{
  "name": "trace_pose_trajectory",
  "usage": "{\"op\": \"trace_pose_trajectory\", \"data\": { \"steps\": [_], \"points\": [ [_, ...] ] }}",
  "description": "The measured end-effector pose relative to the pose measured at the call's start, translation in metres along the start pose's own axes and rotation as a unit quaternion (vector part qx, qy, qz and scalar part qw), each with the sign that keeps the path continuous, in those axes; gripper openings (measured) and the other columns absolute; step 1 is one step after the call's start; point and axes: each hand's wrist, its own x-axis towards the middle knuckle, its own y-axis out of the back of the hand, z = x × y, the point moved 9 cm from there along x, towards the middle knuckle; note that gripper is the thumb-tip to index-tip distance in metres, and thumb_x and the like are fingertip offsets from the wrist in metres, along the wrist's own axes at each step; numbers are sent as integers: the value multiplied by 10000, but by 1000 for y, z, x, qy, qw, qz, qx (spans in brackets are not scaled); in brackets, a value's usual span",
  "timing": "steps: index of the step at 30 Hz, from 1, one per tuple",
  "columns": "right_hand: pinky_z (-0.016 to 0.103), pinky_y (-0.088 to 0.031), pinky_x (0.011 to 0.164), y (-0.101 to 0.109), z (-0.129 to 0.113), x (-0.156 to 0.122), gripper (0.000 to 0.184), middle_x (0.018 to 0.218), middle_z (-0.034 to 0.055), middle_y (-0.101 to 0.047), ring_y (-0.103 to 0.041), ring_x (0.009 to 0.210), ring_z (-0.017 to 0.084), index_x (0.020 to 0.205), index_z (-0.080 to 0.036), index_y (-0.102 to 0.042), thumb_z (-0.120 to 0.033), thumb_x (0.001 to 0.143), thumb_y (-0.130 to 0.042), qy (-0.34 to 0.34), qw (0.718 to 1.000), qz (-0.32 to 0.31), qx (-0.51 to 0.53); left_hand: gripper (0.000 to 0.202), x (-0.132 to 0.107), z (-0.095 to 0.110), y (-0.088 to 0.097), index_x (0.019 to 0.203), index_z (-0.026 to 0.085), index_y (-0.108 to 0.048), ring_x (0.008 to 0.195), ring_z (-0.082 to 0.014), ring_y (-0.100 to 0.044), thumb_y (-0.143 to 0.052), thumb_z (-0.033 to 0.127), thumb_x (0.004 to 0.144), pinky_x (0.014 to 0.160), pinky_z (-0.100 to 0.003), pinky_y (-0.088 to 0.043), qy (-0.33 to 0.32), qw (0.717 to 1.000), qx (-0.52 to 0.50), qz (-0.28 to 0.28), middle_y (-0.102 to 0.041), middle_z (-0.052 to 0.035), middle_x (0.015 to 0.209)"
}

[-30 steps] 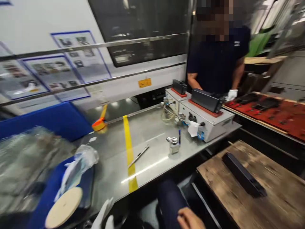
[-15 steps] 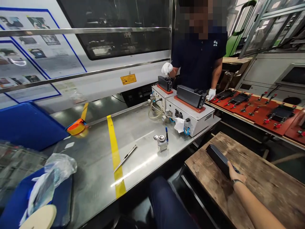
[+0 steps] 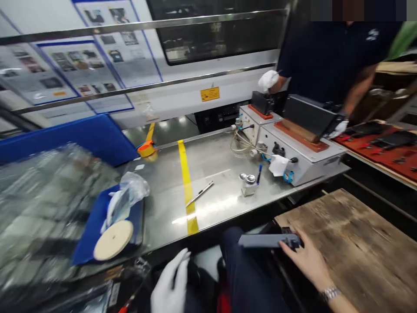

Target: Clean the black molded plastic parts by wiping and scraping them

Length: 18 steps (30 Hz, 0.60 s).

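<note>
The right hand [image 3: 308, 261], bare with a metal watch at the wrist, grips one end of a long, flat, dark grey bar [image 3: 265, 240]. The fingers close around the end nearest the wooden bench [image 3: 355, 243], so the bar juts out level to the left, clear of the bench edge and above the person's dark trouser leg [image 3: 247, 278]. Held by one end like this, its flat face shows to the camera. It looks like rigid moulded plastic, matt, with a small darker block at the gripped end.

The left hand [image 3: 171, 284], in a white cloth glove, hangs low by the lap with fingers loosely extended and nothing in it. Just beside it, something thin with a red tip [image 3: 125, 308] lies at the bottom edge, too blurred to name.

Ahead is the steel desk [image 3: 221, 208], shiny and scuffed, crossed by a strip of yellow tape [image 3: 187, 187]. On it lie a slim metal pen-like tool [image 3: 199, 193], a small metal-topped bottle [image 3: 248, 184] and a blue tray [image 3: 94, 226] carrying a pale round disc [image 3: 113, 234] and a crumpled clear bag [image 3: 128, 193]. At the far right of the desk stands a white box fixture [image 3: 302, 152] with a red pad and a black part on top. A co-worker in white gloves [image 3: 269, 79] handles parts there, one hand at each fixture. The bench at right is rough, worn wood.
</note>
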Motion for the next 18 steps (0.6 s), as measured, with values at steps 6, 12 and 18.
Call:
{"op": "trace_pose_trajectory", "data": {
  "steps": [6,12,18],
  "points": [
    [410,-500,1114,-87,-210,-84,771,1435,91,-616,-612,1285,261,1466,-201,-504,-439,763,-713,342,920,-187,39,608,-26,58,-80,1348,115,-629,1308,-417,-562,-654,384,802,1153,-555,-406,-55,953,189,-229,-632,-203,1385],
    [420,-586,941,-156,-316,-70,405,1205,71,-727,-709,1044,199,1261,-205,-644,-484,967,-625,473,842,-258,25,300,-29,4,4,1036,202,-689,1006,-311,-711,-692,267,743,866,-402,-541,132,984,6,-117,-773,-79,1026],
    [529,-474,1071,-220,-374,27,260,1254,87,-661,-600,1212,252,1129,-181,-667,-387,976,-631,522,833,-170,-77,443,-48,24,73,1244,221,-683,1193,-249,-665,-721,241,804,1081,-364,-491,144,953,-258,-72,-746,-24,1226]
  ]
}}
